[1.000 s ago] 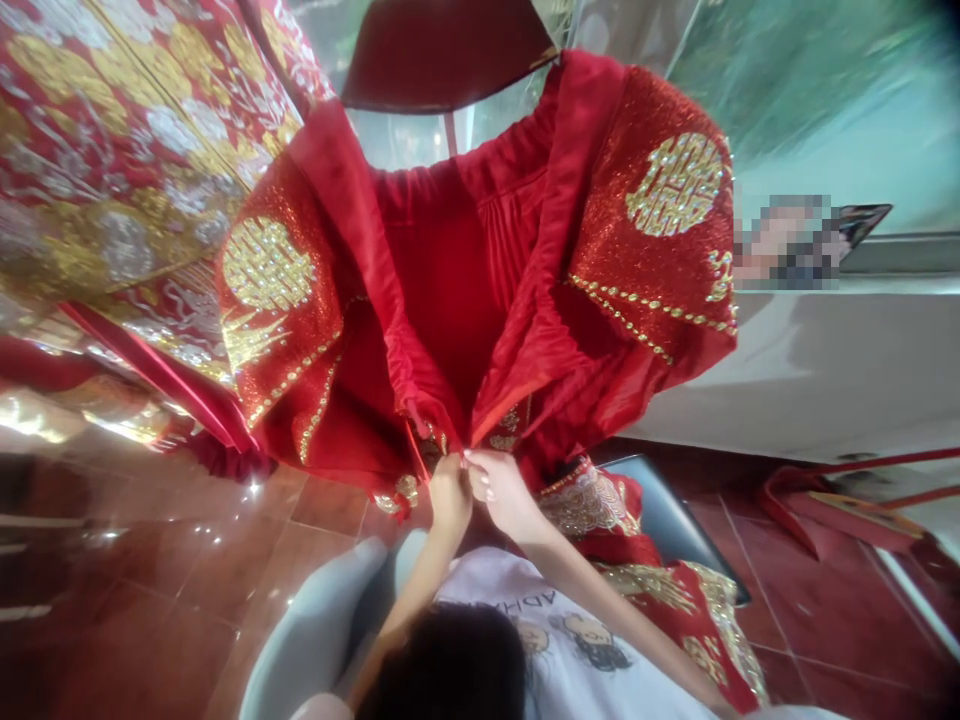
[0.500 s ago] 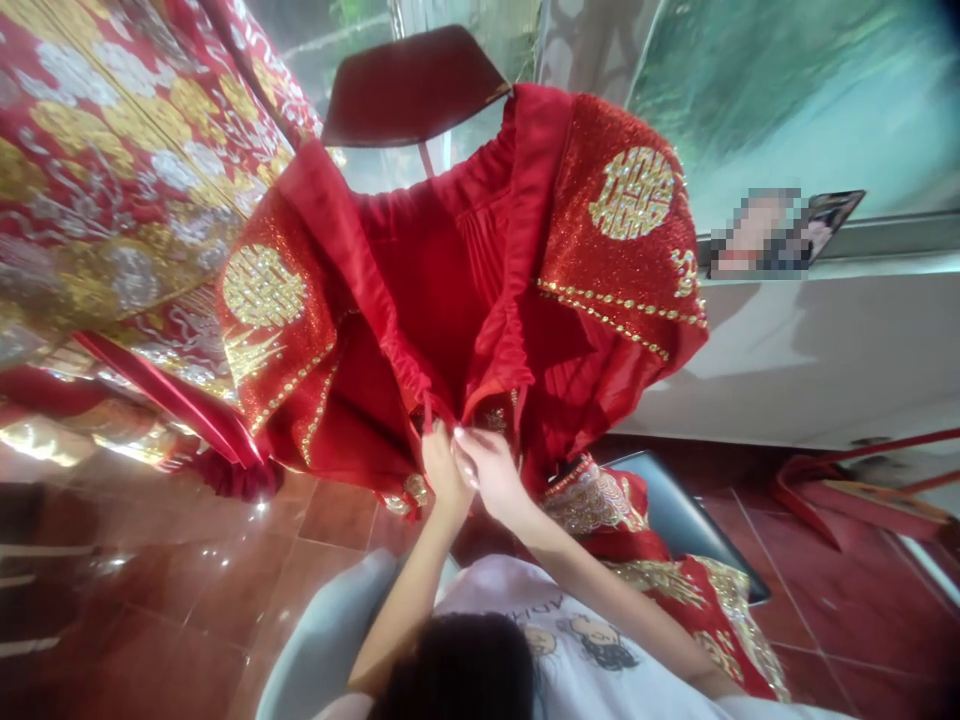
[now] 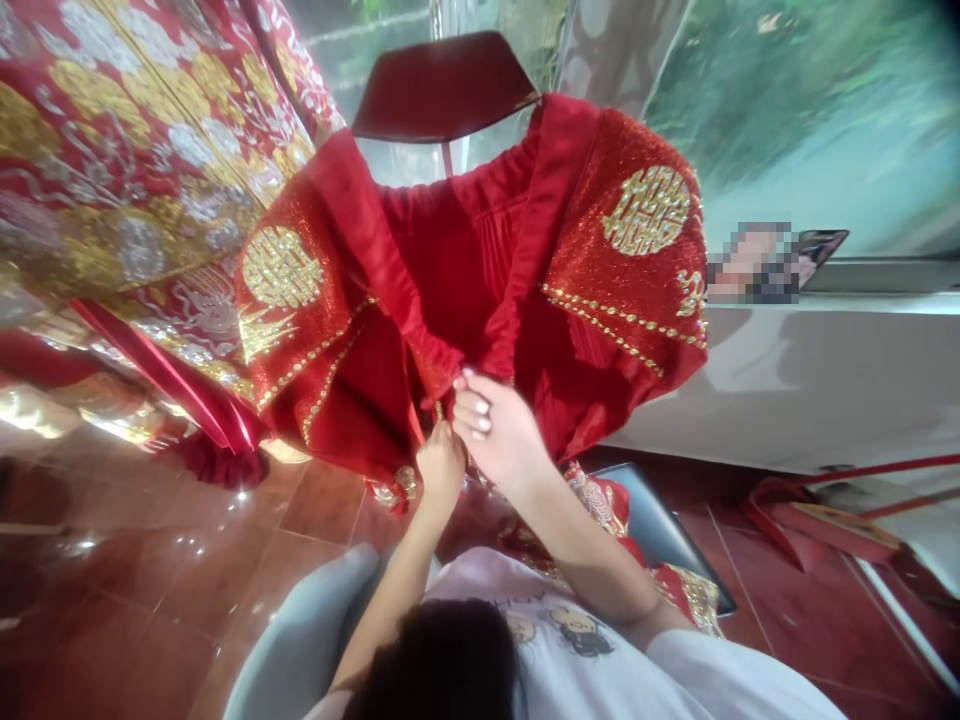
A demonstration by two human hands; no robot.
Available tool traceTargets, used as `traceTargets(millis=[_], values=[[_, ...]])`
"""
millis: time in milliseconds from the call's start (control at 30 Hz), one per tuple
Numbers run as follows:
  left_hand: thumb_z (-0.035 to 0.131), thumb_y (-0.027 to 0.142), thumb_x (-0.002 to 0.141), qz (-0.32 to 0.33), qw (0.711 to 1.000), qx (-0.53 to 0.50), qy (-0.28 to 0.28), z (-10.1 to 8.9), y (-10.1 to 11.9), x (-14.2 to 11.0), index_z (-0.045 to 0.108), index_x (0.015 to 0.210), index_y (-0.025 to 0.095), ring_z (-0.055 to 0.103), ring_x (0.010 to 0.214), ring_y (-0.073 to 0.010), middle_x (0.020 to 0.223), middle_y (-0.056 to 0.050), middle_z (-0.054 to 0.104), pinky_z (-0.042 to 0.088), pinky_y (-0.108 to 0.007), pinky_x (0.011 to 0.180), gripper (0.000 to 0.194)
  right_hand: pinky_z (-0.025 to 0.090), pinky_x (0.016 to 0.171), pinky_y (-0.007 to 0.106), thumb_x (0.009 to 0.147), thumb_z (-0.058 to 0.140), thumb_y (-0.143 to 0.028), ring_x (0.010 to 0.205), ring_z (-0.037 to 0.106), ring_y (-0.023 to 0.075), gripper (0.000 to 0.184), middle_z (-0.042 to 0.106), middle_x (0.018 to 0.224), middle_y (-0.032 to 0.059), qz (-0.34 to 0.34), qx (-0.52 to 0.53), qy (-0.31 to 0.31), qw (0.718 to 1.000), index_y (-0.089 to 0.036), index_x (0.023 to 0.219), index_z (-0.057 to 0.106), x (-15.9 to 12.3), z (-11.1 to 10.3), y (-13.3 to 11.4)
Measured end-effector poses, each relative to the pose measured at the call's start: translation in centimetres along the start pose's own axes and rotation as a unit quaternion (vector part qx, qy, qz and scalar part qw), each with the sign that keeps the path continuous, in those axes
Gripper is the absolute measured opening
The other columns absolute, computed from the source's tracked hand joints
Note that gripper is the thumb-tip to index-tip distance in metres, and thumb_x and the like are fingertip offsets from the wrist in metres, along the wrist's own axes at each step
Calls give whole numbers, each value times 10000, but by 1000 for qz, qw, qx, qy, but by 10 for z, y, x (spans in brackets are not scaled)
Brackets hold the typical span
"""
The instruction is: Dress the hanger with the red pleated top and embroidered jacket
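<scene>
A red embroidered jacket hangs spread in front of me, with its inside facing up. Round gold emblems and lines of gold beads decorate its sleeves. Its gathered front edges come together at my hands. My right hand is closed, thumb and fingers pinching the gathered edge. Just below and to the left, my left hand is closed round the lower part of the front edge; a thin red strip runs beside it. The exact bit of cloth inside the left fingers is hidden.
Behind the jacket's neck stands a dark red panel. Another gold-and-silver embroidered red garment hangs at left. A dark seat with embroidered red cloth is at right. A phone-like object rests by the window ledge.
My right hand has moved up along the gathered edge, and my left hand has dropped slightly, so they are now apart. The jacket's front edges have shifted with them.
</scene>
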State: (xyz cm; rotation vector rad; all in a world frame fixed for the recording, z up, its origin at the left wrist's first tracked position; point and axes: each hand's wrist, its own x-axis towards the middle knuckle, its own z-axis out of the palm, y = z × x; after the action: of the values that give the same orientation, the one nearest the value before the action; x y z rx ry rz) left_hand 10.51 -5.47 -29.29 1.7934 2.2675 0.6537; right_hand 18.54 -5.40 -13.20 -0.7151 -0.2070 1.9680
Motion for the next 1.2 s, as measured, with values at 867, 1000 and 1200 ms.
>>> traceTargets(millis=[867, 1000, 1200], values=[[428, 258, 944, 44, 972, -228, 20, -8, -36, -3, 670, 908, 126, 664, 759, -190, 840, -95, 705, 509, -277, 695, 279, 273, 497, 233, 959, 375, -285, 424, 424, 92, 403, 511, 484, 0, -467, -676, -59, 568, -172, 608, 537, 25, -108, 79], [370, 373, 977, 54, 898, -416, 135, -39, -34, -11, 679, 1065, 146, 636, 1044, -206, 1112, -118, 693, 479, -337, 942, 394, 312, 522, 209, 960, 381, -248, 474, 512, 97, 376, 601, 551, 28, -397, -708, -34, 583, -155, 668, 600, 26, -126, 97], [463, 444, 947, 85, 876, -474, 30, -68, -7, -14, 694, 976, 153, 610, 650, -136, 693, -19, 651, 484, -238, 675, 373, 291, 491, 213, 882, 525, -256, 455, 472, 94, 293, 593, 535, 12, -321, -708, -69, 625, -159, 617, 608, 29, -108, 72]])
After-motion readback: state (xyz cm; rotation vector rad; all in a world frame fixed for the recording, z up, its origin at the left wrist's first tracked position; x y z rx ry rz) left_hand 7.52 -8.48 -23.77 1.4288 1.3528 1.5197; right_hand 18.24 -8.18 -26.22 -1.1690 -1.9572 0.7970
